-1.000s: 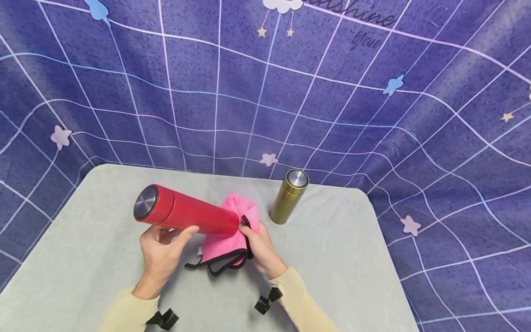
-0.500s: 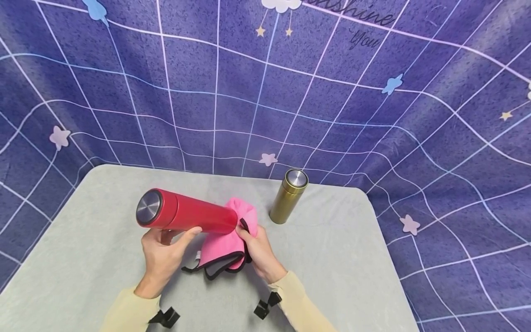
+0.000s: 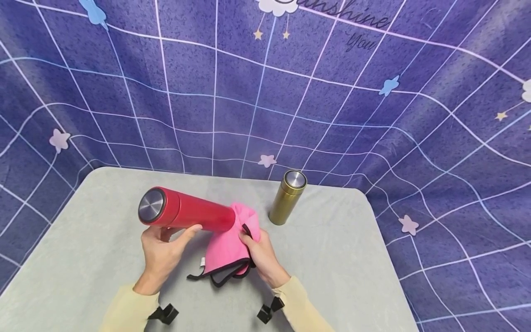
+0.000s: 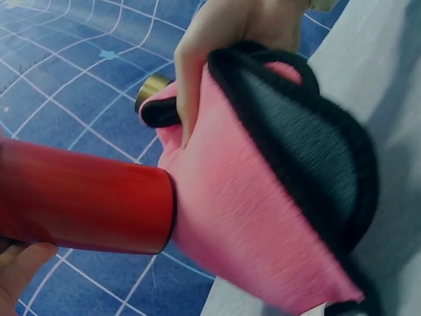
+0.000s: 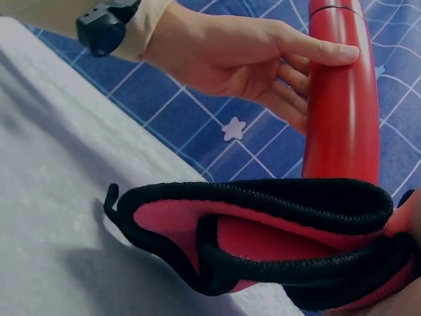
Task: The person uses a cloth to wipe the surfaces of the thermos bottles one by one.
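Note:
A red thermos bottle (image 3: pixel 199 211) is tilted on its side above the table, its steel-topped cap to the left. My left hand (image 3: pixel 162 251) grips it from below near the cap, thumb along its near side. Against the bottle's base lies a folded pink cloth (image 3: pixel 227 249) with black edging and a grey reverse side. My right hand (image 3: pixel 265 256) holds the bunched cloth, the thumb on top. In the left wrist view, the pink cloth (image 4: pixel 230 197) touches the base end of the red bottle (image 4: pixel 92 197). Some right-hand fingers are hidden behind the cloth.
A gold thermos bottle (image 3: pixel 287 198) with a steel-topped lid stands upright toward the back of the pale grey table (image 3: pixel 332 258). A purple-blue curtain (image 3: pixel 249 92) with a grid and stars hangs behind and beside the table.
The cloth and my right hand have shifted slightly at the bottle's base, and more of the cloth hangs below it. The red bottle has turned a little, its cap slightly lower and further right.

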### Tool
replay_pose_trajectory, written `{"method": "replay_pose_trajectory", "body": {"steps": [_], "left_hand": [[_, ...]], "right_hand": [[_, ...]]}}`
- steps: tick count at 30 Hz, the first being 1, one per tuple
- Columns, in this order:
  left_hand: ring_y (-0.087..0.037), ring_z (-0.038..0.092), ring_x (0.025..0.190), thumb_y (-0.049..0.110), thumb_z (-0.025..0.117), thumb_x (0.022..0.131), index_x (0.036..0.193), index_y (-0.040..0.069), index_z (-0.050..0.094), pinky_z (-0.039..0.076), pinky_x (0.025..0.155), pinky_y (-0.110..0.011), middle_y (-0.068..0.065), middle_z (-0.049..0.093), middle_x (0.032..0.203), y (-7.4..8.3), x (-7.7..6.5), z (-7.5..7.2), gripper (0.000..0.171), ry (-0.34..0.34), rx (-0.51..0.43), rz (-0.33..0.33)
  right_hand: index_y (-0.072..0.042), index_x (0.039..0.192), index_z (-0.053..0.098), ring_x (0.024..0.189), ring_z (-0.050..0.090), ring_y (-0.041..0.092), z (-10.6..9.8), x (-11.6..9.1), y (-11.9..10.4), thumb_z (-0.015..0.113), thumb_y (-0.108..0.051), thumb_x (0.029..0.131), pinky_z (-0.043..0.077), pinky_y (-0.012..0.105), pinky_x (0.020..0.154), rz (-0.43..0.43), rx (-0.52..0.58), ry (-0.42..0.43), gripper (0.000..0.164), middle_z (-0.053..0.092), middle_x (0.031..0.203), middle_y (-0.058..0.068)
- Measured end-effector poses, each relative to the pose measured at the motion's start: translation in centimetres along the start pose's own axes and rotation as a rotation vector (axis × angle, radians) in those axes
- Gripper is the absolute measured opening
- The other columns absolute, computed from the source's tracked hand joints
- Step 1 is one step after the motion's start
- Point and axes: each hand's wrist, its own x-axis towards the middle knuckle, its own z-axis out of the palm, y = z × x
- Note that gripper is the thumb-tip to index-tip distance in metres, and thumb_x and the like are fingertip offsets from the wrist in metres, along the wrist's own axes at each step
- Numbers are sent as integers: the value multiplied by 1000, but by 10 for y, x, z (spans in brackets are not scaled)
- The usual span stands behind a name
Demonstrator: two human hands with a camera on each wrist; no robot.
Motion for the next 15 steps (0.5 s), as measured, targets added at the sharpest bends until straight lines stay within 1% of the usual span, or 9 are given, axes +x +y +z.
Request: {"method": "replay_pose_trajectory", "body": {"steps": [4,9,11,13,15], "left_hand": [[-10,78,85,-30,85,64,116,-16,71,62,86,-22,-5,81,99,1,4,-1,56,-5,94,-21],[-7,77,82,-21,90,67,111,-8,76,62,83,-21,5,80,91,1,9,-4,48,-32,256,-68],[-6,76,82,-17,92,69,106,-6,77,62,82,-20,9,79,88,0,12,-5,42,-37,297,-97],[-5,76,83,-11,94,71,103,-4,78,62,82,-19,11,78,87,-2,14,-6,36,-44,335,-129],[-4,76,85,-7,95,73,103,-1,79,61,81,-18,11,78,88,-4,15,-7,34,-49,370,-166]], "right_hand": [[5,107,70,80,66,10,-7,-4,1,70,-11,99,54,24,76,-2,-28,24,18,69,87,-1],[5,109,69,80,66,11,-20,-10,1,71,-11,99,54,24,77,10,-24,38,19,68,88,-1],[4,110,69,83,64,11,-26,-11,1,71,-12,98,53,24,80,11,-22,43,20,67,90,-1],[3,108,70,83,65,11,-31,-12,2,73,-13,97,54,24,79,21,-20,52,20,68,90,-1],[1,107,70,83,66,11,-36,-14,4,73,-15,97,54,25,79,33,-5,58,19,68,91,-2]]}}
